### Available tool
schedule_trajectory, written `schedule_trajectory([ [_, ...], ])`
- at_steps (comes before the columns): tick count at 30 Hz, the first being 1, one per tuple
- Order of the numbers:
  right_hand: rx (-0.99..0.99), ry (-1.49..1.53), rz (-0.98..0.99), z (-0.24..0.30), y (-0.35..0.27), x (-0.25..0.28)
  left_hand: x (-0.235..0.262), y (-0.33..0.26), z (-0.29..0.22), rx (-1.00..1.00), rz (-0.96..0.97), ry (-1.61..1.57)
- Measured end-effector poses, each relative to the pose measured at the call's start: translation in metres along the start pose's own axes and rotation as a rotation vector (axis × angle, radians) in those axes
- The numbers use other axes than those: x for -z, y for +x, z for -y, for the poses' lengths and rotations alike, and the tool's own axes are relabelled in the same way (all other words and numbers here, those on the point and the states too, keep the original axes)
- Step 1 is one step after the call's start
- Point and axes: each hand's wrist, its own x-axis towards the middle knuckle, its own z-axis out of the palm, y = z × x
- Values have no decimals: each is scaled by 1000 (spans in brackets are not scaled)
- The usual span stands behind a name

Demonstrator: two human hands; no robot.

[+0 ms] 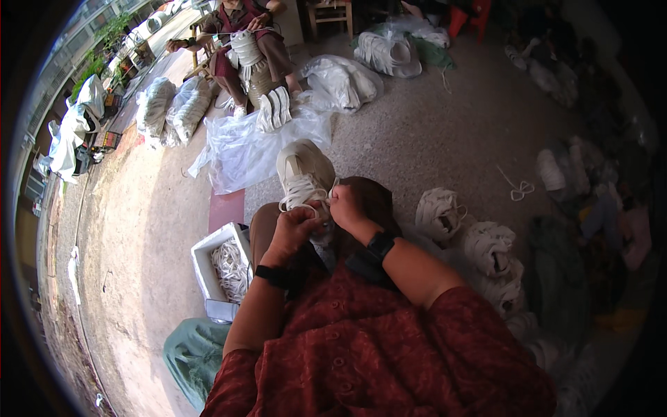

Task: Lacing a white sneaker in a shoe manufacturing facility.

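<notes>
A cream sneaker (306, 161) rests on my lap between my knees, its toe pointing away from me. White shoelace (303, 189) crosses its front, with a loose loop showing beside my fingers. My left hand (293, 231) is closed in a pinch on the lace at the near left of the shoe's opening. On the right side, my right hand (347, 207) is also closed, its thumb and finger pinching lace near the eyelets. My fingers hide the heel end of the sneaker. Dark bands circle both wrists.
By my left leg stands a white foam box (201, 260) of white laces. Bundled white shoes (439, 212) line the floor at my right. Ahead, a seated person (243, 35) handles stacked shoes over a clear plastic sheet (240, 156). A loose lace (520, 189) lies on the floor.
</notes>
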Motion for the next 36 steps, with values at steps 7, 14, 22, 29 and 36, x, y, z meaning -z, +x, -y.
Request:
schedule_trajectory([
  [7, -13, -37, 10, 3, 2, -3, -7, 1, 4, -138, -76, -60],
  [14, 130, -164, 53, 5, -15, 4, -15, 6, 2, -214, -311, 506],
  [22, 249, -249, 213, 0, -15, 16, -30, 19, -3, -247, -311, 854],
  [29, 229, -82, 177, -5, -13, 12, -32, 24, -3, -318, -299, 1199],
  [36, 384, -184, 177, 24, -18, 19, 34, -45, -9, -79, -122, 937],
])
